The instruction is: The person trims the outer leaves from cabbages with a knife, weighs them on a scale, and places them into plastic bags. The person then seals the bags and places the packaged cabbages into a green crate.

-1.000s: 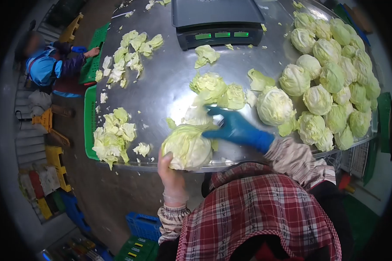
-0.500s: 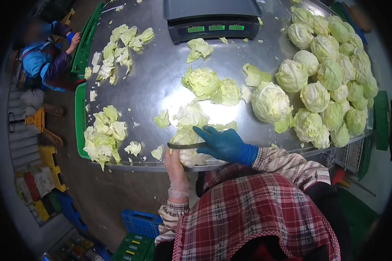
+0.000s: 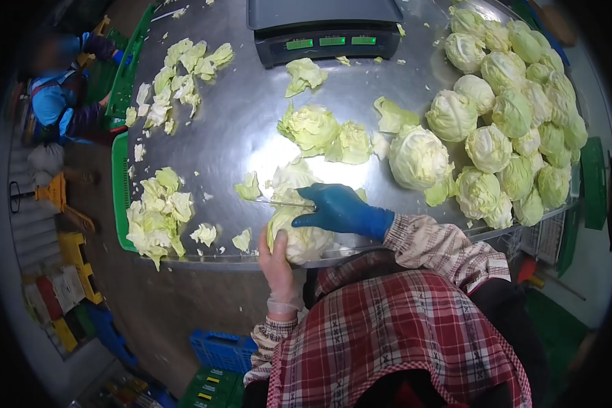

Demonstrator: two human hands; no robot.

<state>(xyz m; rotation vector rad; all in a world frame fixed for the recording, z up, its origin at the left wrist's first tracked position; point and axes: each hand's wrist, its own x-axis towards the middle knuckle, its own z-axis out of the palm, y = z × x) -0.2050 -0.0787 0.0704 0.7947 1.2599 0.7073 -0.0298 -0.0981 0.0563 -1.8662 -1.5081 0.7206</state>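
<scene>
A pale green cabbage (image 3: pixel 307 246) sits at the near edge of the metal table. My left hand (image 3: pixel 277 265), in a thin clear glove, grips its left side with the thumb on top. In a blue glove, my right hand (image 3: pixel 343 209) is closed round a knife (image 3: pixel 279 202). The thin blade points left across the far side of the cabbage; whether it touches is hard to tell. Loose leaves (image 3: pixel 294 175) lie just beyond the blade, and a small leaf piece (image 3: pixel 249 185) rests by its tip.
Many whole cabbages (image 3: pixel 493 149) are heaped at the right. Trimmed leaves (image 3: pixel 158 214) lie on the left, near green crates (image 3: pixel 121 183). A scale (image 3: pixel 330 44) stands at the back. Another person (image 3: pixel 61 102) is beyond the left edge.
My right hand has moved the knife away from me to the cabbage's far side, its blade now seen thin. My left thumb has come onto the top of the cabbage.
</scene>
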